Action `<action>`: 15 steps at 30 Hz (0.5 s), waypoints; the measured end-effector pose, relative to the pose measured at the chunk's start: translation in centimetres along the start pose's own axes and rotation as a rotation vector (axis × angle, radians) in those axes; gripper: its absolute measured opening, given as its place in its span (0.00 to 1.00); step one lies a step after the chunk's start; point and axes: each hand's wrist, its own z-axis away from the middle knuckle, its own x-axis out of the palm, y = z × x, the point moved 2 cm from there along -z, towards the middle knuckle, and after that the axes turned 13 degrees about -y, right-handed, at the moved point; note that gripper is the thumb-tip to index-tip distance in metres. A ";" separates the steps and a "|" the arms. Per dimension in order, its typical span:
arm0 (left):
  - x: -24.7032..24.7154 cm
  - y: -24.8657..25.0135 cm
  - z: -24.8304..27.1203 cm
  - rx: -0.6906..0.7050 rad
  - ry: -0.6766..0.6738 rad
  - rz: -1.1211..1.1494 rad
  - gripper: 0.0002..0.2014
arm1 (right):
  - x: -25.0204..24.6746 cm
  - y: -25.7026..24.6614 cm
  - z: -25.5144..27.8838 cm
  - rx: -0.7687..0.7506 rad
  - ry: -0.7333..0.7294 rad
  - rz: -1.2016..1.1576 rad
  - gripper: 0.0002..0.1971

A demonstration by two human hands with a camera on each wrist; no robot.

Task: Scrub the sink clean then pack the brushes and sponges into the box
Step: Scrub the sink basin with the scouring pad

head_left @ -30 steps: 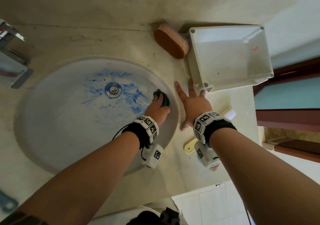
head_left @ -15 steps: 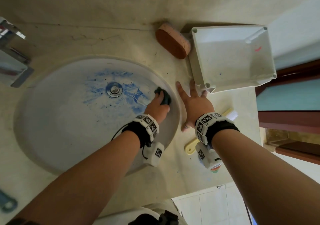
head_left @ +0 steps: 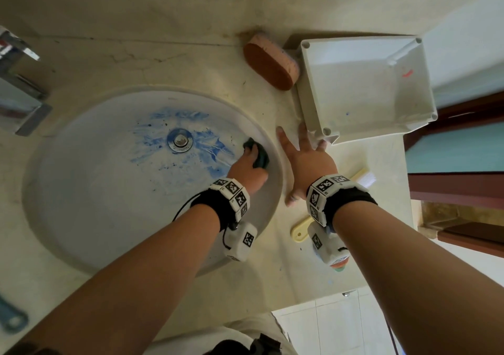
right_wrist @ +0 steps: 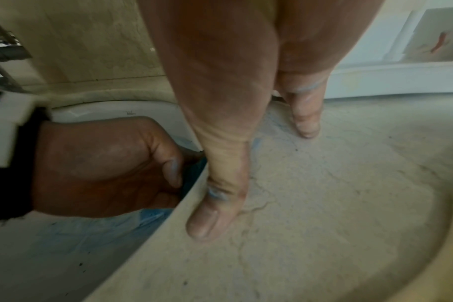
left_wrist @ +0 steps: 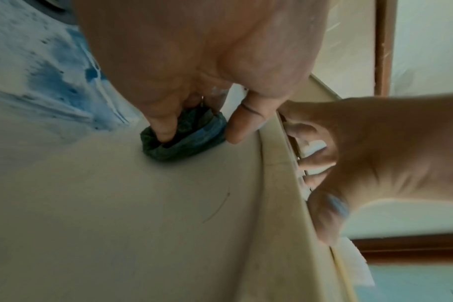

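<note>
My left hand (head_left: 249, 167) grips a dark green scrub pad (head_left: 260, 155) and presses it on the right inner wall of the round white sink (head_left: 81, 191). The pad (left_wrist: 184, 141) lies under my fingers in the left wrist view. Blue stain (head_left: 201, 142) spreads around the drain (head_left: 180, 139). My right hand (head_left: 302, 158) rests flat with spread fingers on the counter beside the sink rim, its fingertips at the white box (head_left: 365, 87). A brown oval sponge (head_left: 270, 61) leans against the box's left side. A cream-handled brush (head_left: 302, 230) lies on the counter, mostly hidden under my right wrist.
A chrome tap (head_left: 19, 87) stands at the far left of the beige counter (head_left: 191, 62). The counter's front edge drops to a tiled floor (head_left: 327, 327) at lower right. A blue object (head_left: 11, 316) shows at the bottom left edge.
The left hand has shifted the pad slightly along the sink's right wall. The right hand has stayed flat on the counter.
</note>
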 end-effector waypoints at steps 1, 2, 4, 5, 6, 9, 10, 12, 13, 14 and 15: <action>-0.4 0.2 -0.3 -0.008 0.006 0.009 0.41 | 0.0 0.0 0.0 0.002 0.000 0.001 0.80; -0.9 0.5 -0.6 -0.025 0.019 0.010 0.41 | 0.0 0.0 0.0 0.003 -0.003 0.001 0.80; -2.0 0.9 -1.0 -0.061 0.056 -0.009 0.42 | -0.1 0.0 0.0 0.006 -0.005 0.000 0.79; -2.3 0.9 -1.0 -0.071 0.071 -0.024 0.42 | -0.1 0.0 0.1 0.008 -0.006 0.000 0.79; -2.4 0.8 -1.0 -0.073 0.078 -0.047 0.43 | -0.1 0.0 0.1 0.010 -0.006 0.001 0.79; -1.9 0.6 -0.4 -0.053 0.058 -0.183 0.42 | -0.1 -0.1 0.2 0.014 -0.003 0.002 0.79; -1.6 0.5 -0.1 -0.053 0.031 -0.252 0.41 | -0.1 -0.1 0.2 0.016 -0.002 0.002 0.79; -0.9 -0.1 0.6 -0.068 -0.050 -0.369 0.39 | -0.1 -0.2 0.2 0.019 -0.002 0.002 0.79; -0.4 -0.5 0.9 -0.076 -0.102 -0.419 0.39 | -0.1 -0.2 0.2 0.022 0.002 0.004 0.79; 0.1 -0.9 1.2 -0.081 -0.152 -0.467 0.39 | -0.1 -0.2 0.3 0.026 0.008 0.009 0.79; 0.5 -1.3 1.4 -0.083 -0.189 -0.512 0.40 | -0.1 -0.2 0.3 0.030 0.013 0.015 0.80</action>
